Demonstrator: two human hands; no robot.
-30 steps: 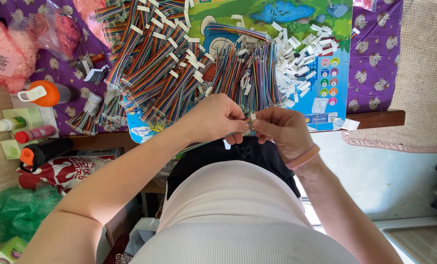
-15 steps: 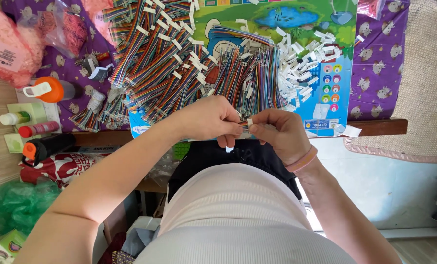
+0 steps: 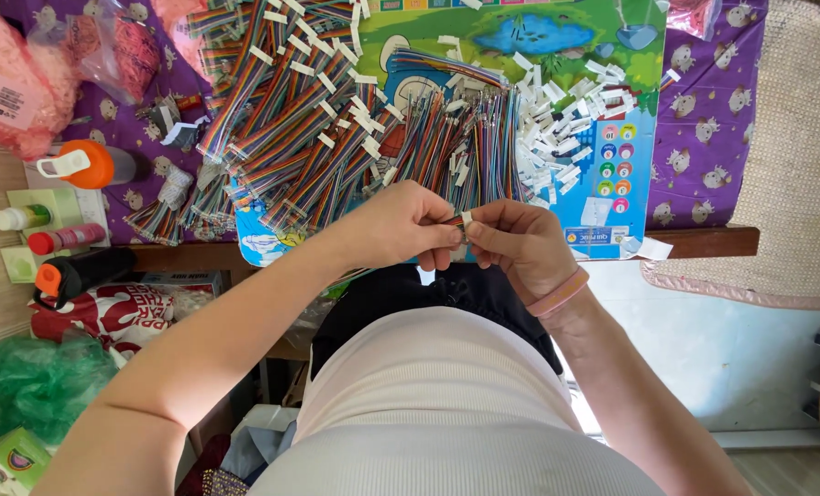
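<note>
My left hand (image 3: 401, 225) and my right hand (image 3: 520, 243) meet at the near edge of the table, fingertips together. Between them they pinch a small white connector (image 3: 466, 220) with a short rainbow ribbon cable. Its far end is hidden by my fingers. Just beyond lies a loose pile of rainbow cables (image 3: 456, 138) on a colourful picture board (image 3: 603, 83). Finished cable bundles with white plugs (image 3: 281, 101) are heaped to the left, and several loose white connectors (image 3: 566, 119) are scattered to the right.
A purple patterned cloth (image 3: 713, 119) covers the table. At left stand an orange bottle (image 3: 93, 165), small tubes (image 3: 61, 241), a pink bag (image 3: 11, 87) and a green bag (image 3: 33, 381) lower down. A beige mat (image 3: 796, 165) lies at right.
The view has shifted slightly. Both hands stay together at the table edge, fingers working on the same small connector.
</note>
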